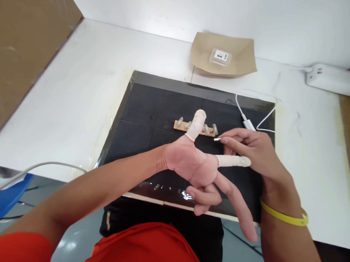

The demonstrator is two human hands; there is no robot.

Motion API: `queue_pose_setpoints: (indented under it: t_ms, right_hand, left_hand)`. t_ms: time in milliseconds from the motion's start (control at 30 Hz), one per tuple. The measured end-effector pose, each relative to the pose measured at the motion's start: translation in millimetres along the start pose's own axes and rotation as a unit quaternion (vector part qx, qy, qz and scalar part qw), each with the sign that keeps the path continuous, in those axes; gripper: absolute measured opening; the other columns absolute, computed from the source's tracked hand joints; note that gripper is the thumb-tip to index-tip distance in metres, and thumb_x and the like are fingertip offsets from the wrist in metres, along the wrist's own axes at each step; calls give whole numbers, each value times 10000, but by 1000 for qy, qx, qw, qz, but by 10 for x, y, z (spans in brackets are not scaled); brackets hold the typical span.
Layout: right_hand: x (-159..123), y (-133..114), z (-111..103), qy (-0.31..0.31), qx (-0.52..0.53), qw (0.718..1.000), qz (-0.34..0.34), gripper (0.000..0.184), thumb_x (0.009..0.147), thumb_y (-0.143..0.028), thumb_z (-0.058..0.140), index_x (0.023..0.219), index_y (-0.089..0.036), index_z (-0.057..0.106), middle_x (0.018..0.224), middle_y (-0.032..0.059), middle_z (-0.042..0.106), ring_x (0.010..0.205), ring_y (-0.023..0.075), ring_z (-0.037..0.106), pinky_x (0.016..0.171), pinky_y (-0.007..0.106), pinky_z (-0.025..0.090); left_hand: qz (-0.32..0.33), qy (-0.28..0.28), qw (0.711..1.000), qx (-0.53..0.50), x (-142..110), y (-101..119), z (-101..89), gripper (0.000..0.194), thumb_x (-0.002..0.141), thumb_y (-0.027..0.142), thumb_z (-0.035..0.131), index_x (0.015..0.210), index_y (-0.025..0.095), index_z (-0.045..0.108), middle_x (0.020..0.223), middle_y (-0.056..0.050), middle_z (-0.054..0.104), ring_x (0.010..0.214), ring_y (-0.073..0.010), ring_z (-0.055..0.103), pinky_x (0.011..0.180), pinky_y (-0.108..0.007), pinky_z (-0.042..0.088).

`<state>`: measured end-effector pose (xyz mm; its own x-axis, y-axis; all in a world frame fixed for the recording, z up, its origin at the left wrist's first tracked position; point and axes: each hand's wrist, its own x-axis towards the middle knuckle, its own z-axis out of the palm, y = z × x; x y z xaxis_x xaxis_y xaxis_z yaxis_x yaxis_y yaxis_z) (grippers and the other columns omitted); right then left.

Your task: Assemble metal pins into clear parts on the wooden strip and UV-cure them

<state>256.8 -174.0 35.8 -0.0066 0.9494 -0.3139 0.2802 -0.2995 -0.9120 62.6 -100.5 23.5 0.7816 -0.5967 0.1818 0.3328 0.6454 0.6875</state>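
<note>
My left hand (pixel 198 166) is held palm up over the black mat (pixel 151 109), fingers apart. White finger cots cover its thumb and index finger. My right hand (pixel 251 151) pinches a tiny shiny part (pixel 217 138) between thumb and forefinger, close beside the left index finger. A yellow band (pixel 283 216) circles the right wrist. A small tan strip with several clear LEDs (pixel 189 127) lies on the mat just beyond the left thumb.
A brown paper envelope (pixel 241 58) with a small clear packet (pixel 220 56) on it lies at the back. A white cable (pixel 260 117) runs onto the mat. A white power strip (pixel 332 79) sits far right, cardboard (pixel 20 49) stands at the left.
</note>
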Motion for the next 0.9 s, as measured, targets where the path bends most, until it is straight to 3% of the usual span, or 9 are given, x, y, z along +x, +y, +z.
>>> queue_pose_setpoints:
  t_ms: [100,233,300,400,467,567,667,833,900]
  right_hand:
    - [-8,-4,10,-21,-5,1000,-6,244,860,-443,818,868,-200,796,594,-6,711,466,79,590,428,163,458]
    - [0,-6,11,95,30,993,-56,267,854,-456,819,872,-196,763,543,-26,671,400,99,571,391,206,487]
    - [-4,-5,0,56,18,997,-40,293,838,-473,831,867,-190,763,547,-15,679,404,110,587,385,213,497]
    - [-21,-10,-23,-14,5,1000,-18,292,848,-477,823,867,-191,771,539,-11,679,402,112,592,390,217,509]
    - [-28,-18,-34,50,13,998,-41,256,859,-456,817,877,-206,768,545,-22,676,404,104,585,394,213,507]
    - [-27,-29,-43,112,12,992,-50,262,846,-461,830,866,-211,755,556,-26,677,404,101,579,391,213,503]
    - [-37,-35,-58,30,3,999,-27,307,840,-490,828,855,-192,757,535,-15,676,392,115,587,383,226,510]
    - [-49,-36,-76,92,22,994,-48,256,849,-442,831,864,-198,756,548,-29,678,396,97,588,389,201,505]
    - [-43,-36,-71,52,18,998,-27,301,825,-476,844,850,-190,753,542,-20,680,393,105,593,380,205,504]
  left_hand:
    - [7,-27,1000,6,-17,21,-5,798,863,684,546,1354,65,664,1374,-182,648,572,-123,472,835,-380,611]
    - [13,-70,997,15,22,-108,-50,1049,704,875,596,1435,123,616,1415,-179,622,588,-141,496,820,-402,605]
    - [1,-74,997,-2,74,-231,-108,1057,717,876,599,1511,180,545,1267,-146,702,546,-145,497,746,-408,600]
    - [-37,-111,993,15,136,-361,-201,869,782,852,576,1324,187,718,1018,-106,742,541,-163,545,747,-389,613]
    - [-55,-111,990,67,144,-373,-233,701,833,790,589,1129,195,810,783,-60,687,565,-175,570,789,-362,616]
    - [-60,-73,989,117,121,-321,-213,536,881,674,622,1008,197,832,741,-40,658,578,-168,573,790,-344,611]
    - [-70,-34,990,119,101,-303,-129,482,887,567,651,1101,163,806,1053,-78,742,567,-137,566,726,-336,611]
    - [19,191,973,131,95,-452,66,715,882,526,650,1514,207,549,1132,-71,726,653,-149,585,586,-266,545]
    - [28,218,965,145,86,-496,126,764,866,521,665,1545,206,509,1151,-75,713,688,-154,586,579,-261,528]
